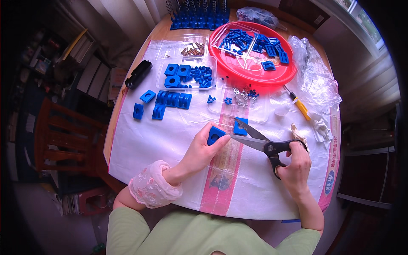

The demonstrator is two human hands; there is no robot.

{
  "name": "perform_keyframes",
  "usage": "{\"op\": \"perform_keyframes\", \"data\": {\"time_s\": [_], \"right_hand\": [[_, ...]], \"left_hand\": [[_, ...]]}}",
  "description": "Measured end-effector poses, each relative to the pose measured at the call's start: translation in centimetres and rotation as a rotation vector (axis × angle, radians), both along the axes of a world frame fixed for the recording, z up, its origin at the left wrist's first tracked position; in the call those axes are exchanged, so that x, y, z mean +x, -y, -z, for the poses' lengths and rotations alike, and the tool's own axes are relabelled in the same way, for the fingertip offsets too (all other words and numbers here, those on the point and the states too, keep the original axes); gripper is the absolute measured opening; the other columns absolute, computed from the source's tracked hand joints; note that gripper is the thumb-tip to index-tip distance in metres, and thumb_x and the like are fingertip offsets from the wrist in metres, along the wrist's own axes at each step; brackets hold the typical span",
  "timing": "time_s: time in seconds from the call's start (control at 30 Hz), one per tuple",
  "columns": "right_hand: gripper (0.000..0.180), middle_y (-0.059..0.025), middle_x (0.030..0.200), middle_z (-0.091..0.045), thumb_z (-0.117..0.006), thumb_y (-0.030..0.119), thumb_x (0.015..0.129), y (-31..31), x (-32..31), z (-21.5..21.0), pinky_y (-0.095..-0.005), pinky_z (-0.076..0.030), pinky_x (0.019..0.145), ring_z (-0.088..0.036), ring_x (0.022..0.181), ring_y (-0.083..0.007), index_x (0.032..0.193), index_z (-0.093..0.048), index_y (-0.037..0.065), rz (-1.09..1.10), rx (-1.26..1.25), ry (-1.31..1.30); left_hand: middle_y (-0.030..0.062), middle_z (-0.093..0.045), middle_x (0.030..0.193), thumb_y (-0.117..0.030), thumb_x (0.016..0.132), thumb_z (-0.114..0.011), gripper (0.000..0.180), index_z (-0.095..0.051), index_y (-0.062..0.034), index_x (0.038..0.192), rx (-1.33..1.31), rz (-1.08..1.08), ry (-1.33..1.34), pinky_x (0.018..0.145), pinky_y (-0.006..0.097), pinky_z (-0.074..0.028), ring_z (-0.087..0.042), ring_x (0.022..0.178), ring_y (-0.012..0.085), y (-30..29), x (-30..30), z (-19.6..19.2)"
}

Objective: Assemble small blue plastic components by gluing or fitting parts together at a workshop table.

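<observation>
Between the thumb and fingers of my left hand (199,146) is a small blue plastic block (215,134) with a round hole. My right hand (295,168) grips the black handles of a pair of scissors (272,148), whose blades are spread apart. The tip of the lower blade meets the edge of the held block near my left thumb; whether it cuts anything, I cannot tell. A second blue block (241,127) lies on the sheet just beyond, partly covered by the upper blade.
Several blue blocks (171,99) lie left of centre, near a clear box (187,87) of blue parts and a black case (138,74). A red round tray (255,79) holds more blue pieces. Metal nuts (241,97), a yellow-handled screwdriver (302,108) and crumpled plastic (316,80) are farther right.
</observation>
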State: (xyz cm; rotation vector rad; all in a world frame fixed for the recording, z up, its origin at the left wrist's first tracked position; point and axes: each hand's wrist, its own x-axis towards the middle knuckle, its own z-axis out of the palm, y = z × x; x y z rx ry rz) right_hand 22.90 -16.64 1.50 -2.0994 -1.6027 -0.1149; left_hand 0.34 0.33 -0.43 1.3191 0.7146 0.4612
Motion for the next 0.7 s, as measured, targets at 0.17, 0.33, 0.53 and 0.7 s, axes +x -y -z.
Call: {"op": "perform_keyframes", "data": {"time_s": [0.17, 0.33, 0.53, 0.7], "right_hand": [[0.039, -0.0101, 0.074, -0.049, -0.071, 0.002, 0.053, -0.04, -0.06, 0.03, -0.0412, -0.042, 0.063, -0.053, 0.069, -0.03, 0.085, -0.048, 0.003, -0.013, 0.012, 0.009], [0.039, -0.01, 0.074, -0.05, -0.072, 0.002, 0.054, -0.1, -0.1, -0.01, -0.0412, -0.042, 0.063, -0.054, 0.069, -0.0299, 0.085, -0.049, 0.002, -0.016, 0.017, 0.006], [0.038, -0.0099, 0.075, -0.05, -0.072, 0.002, 0.054, -0.07, -0.11, -0.07, -0.0412, -0.043, 0.063, -0.055, 0.07, -0.0299, 0.086, -0.05, 0.002, -0.013, 0.011, 0.009], [0.039, -0.0099, 0.075, -0.051, -0.072, 0.002, 0.054, -0.05, -0.08, 0.01, -0.0413, -0.043, 0.064, -0.055, 0.07, -0.0298, 0.086, -0.05, 0.002, -0.007, 0.01, 0.015]], "left_hand": [[-0.0046, -0.055, 0.083, -0.017, 0.097, -0.064, 0.019, -0.052, -0.0067, 0.107, -0.118, -0.01, 0.085, 0.063, 0.019, -0.041, -0.05, 0.072, 0.0012, 0.11, -0.08, 0.22], [-0.0057, -0.048, 0.077, -0.012, 0.099, -0.06, 0.017, -0.048, -0.0079, 0.11, -0.128, -0.012, 0.09, 0.059, 0.02, -0.035, -0.042, 0.066, 0.0025, 0.31, 0.23, -0.44], [-0.0057, -0.048, 0.076, -0.012, 0.099, -0.059, 0.015, -0.048, -0.0082, 0.108, -0.114, -0.013, 0.059, 0.058, 0.02, -0.035, -0.042, 0.065, 0.0023, 0.17, 0.09, -0.58], [-0.0056, -0.048, 0.076, -0.012, 0.099, -0.06, 0.015, -0.048, -0.0084, 0.107, -0.081, -0.022, 0.072, 0.058, 0.02, -0.035, -0.042, 0.065, 0.0024, 0.23, 0.19, -0.43]]}}
